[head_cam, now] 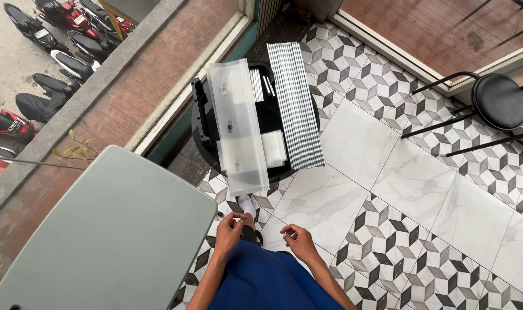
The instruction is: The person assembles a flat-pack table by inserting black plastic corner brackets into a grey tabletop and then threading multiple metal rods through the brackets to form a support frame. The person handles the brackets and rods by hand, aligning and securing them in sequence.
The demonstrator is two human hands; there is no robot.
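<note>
My left hand (229, 227) and my right hand (299, 240) hover over my lap, above blue clothing (267, 281). Both have fingers curled into a pinch; anything between the fingertips is too small to make out. Just beyond them stands a round black stool (199, 123). It carries a long translucent plastic bag (238, 123), a stack of thin grey metal strips (296, 103) and a small white packet (274, 148). A foot in a white sock (247, 204) shows below the bag's near end.
A grey-green tabletop (112, 229) fills the lower left, touching my left side. A black round-seat stool (498, 102) stands at the right on the patterned tile floor (399, 229). Beyond the window ledge, parked scooters (54, 34) sit far below.
</note>
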